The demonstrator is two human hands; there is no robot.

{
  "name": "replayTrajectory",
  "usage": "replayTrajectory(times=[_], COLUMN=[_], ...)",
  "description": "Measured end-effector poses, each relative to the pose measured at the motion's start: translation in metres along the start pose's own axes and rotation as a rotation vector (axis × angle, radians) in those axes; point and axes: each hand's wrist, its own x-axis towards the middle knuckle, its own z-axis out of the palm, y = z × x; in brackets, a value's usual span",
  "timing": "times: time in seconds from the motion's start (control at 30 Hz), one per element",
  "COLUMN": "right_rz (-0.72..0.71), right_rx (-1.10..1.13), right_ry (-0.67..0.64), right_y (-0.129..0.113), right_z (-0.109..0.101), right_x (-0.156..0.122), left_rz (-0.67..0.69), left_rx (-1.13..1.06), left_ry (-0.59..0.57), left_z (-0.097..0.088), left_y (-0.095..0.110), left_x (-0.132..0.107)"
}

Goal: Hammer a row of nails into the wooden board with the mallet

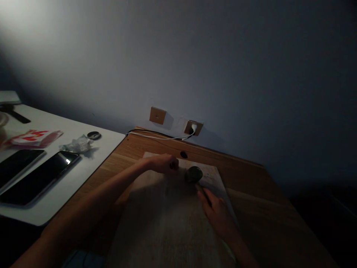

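A: State of the right hand (216,210)?
B: Closed around the handle of a dark round-headed tool (193,174). The head lies over the far part of the pale board (167,230); contact cannot be confirmed.
A: The left hand (165,163)?
B: Curled into a fist near the board's far edge, left of the tool head. Whether it grips anything, I cannot tell.
A: Supports?
B: Board flat on a wooden surface (259,208); white plug (194,127) in the wall behind.
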Motion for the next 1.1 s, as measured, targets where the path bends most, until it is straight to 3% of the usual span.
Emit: replayTrajectory(times=[0.1,0.33,0.73,0.9,1.1], right_rz=[0.039,0.04,0.004,0.002,0.008], right_rx=[-0.002,0.055,0.073,0.073,0.064], right_ry=[0.011,0.008,0.05,0.053,0.056], right_y=[0.008,0.01,0.007,0.01,0.012], right_z=[0.003,0.003,0.003,0.004,0.004], right_x=[-0.005,-0.001,-0.003,-0.002,-0.001], left_rz=[0.093,0.17,0.082,-0.056,0.057], left_rx=[0.088,0.32,0.176,0.16,0.169], left_ry=[-0.118,-0.128,0.021,-0.012,0.011], left_z=[0.001,0.017,-0.024,-0.023,-0.016], left_y=[0.017,0.036,-0.012,-0.019,-0.018], left_x=[-0.005,-0.005,-0.016,-0.017,-0.01])
